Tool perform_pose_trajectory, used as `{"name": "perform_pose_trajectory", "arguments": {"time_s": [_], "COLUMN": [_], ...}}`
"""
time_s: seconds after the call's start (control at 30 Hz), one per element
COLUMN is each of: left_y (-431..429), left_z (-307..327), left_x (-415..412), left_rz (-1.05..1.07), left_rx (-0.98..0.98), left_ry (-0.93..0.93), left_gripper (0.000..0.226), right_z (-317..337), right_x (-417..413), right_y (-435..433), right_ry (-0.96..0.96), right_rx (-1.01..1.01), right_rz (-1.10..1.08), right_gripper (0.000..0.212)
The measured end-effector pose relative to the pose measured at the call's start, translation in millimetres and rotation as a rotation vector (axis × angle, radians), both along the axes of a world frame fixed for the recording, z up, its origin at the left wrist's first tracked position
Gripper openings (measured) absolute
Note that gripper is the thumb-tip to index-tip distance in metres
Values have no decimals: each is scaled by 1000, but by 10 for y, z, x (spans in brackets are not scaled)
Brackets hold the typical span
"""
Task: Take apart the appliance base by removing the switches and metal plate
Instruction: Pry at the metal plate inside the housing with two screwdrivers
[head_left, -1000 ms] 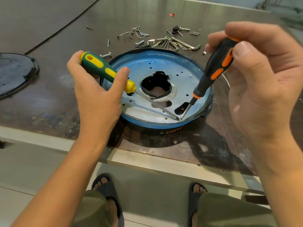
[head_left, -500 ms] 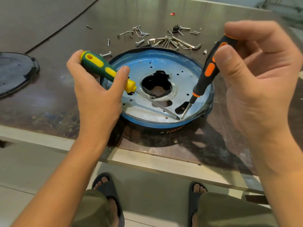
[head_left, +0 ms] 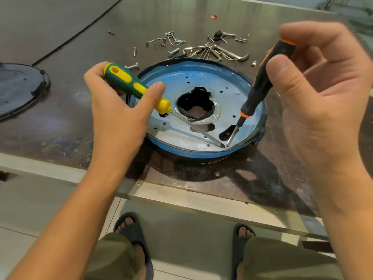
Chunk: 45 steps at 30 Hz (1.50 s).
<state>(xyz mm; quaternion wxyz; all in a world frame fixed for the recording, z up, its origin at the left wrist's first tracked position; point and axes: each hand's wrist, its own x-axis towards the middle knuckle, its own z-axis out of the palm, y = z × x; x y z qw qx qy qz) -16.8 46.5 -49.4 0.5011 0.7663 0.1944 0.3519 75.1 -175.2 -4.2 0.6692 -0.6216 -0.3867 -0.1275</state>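
Gripping green-yellow screwdriver (head_left: 129,85) in left hand (head_left: 119,114), pinching black-orange screwdriver (head_left: 262,77) in right hand (head_left: 323,102); both tips meeting at near edge of metal plate (head_left: 181,140), probably prying while unscrewing. Plate sitting in base (head_left: 201,158) on worktop (head_left: 60,128).

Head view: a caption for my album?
Left hand with green-and-yellow screwdriver, right hand with black-and-orange screwdriver, tips close together at the near edge of the round silvery metal plate.
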Motion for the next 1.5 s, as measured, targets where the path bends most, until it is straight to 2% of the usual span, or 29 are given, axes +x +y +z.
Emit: {"name": "perform_pose_trajectory", "arguments": {"time_s": [0.13, 0.23, 0.47, 0.8, 1.0, 1.37, 1.5], "left_y": [115, 152, 265, 365, 379, 397, 397], "left_z": [64, 138, 290, 277, 277, 253, 259], "left_x": [-45, -63, -130, -138, -143, -135, -147], "left_rz": [-74, -122, -244, -299, -280, -285, -300], "left_rx": [-30, 28, 196, 299, 319, 268, 255], "left_ry": [87, 121, 116, 210, 253, 293, 294], "left_gripper": [83, 89, 69, 63, 62, 66, 66], "right_z": [-27, -28, -48, -182, -230, -239, -221], "right_x": [43, 44, 19, 10, 13, 18, -21], "right_y": [-26, -17, -36, 66, 105, 77, 109], "right_ry": [2, -14, 76, 153, 156, 230, 200], "right_rx": [-3, -26, -2, 86, 113, 167, 173], "right_rz": [-12, 11, 107, 101, 67, 151, 96], "right_gripper": [25, 29, 36, 31, 42, 34, 33]}}
